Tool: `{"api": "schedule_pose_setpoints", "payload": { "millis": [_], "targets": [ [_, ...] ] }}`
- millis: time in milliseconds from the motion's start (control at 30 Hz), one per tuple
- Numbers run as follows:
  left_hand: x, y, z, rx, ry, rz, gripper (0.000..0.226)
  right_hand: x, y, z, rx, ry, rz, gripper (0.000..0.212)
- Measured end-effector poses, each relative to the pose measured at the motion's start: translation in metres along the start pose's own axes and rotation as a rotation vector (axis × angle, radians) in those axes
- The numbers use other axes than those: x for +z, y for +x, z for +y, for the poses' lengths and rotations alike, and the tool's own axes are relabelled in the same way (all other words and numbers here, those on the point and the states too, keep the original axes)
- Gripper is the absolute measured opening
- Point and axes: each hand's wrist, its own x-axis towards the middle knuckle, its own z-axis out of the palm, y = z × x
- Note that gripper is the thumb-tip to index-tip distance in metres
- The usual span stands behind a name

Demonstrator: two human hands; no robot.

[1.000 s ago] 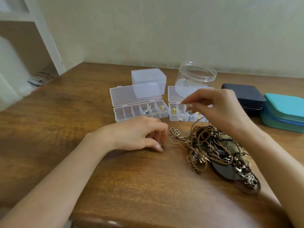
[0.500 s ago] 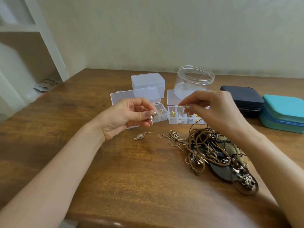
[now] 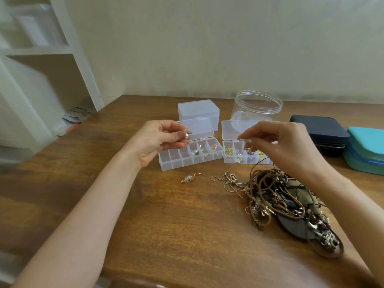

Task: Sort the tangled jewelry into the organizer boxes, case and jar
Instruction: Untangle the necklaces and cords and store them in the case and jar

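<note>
My left hand is raised above the left organizer box and pinches a small silver earring at its fingertips. Over the right organizer box, my right hand pinches a small pale piece. Both boxes stand open with small pieces in several compartments. A loose pearl earring lies on the table in front of the left box. The tangled pile of cords and chains lies at the right, partly under my right forearm. The clear jar stands open behind the boxes.
A shut clear box stands behind the left organizer. At the far right lie a dark blue case and a teal case. A thin chain trails left from the pile. White shelving stands left of the wooden table.
My left hand lifted off the table with a small earring and now holds it above the left box, leaving the pearl earring lying uncovered. My right hand stayed over the right box.
</note>
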Motion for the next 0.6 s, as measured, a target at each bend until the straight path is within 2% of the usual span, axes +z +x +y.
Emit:
{"api": "schedule_pose_setpoints", "payload": {
  "millis": [133, 233, 333, 400, 500, 600],
  "targets": [
    [0.001, -0.005, 0.001, -0.127, -0.331, -0.194, 0.018, 0.001, -0.002, -0.002, -0.012, -0.005, 0.003, 0.020],
    [-0.003, -0.004, -0.001, -0.126, -0.417, -0.309, 0.022, 0.002, -0.001, -0.002, -0.008, -0.003, 0.000, 0.020],
    [-0.002, -0.004, 0.000, -0.104, -0.380, -0.277, 0.011, 0.003, -0.001, -0.003, -0.008, -0.009, -0.008, 0.021],
    [0.001, -0.001, -0.003, 0.006, -0.124, -0.115, 0.006, 0.003, -0.001, -0.003, -0.008, -0.011, -0.009, 0.021],
    [0.002, 0.008, -0.017, 0.271, 0.562, 0.220, 0.003, 0.003, -0.002, -0.003, -0.006, -0.011, -0.009, 0.021],
    [0.005, 0.012, -0.026, 0.324, 0.759, 0.282, 0.003, 0.003, -0.002, -0.003, -0.008, -0.010, -0.009, 0.021]
  ]
}}
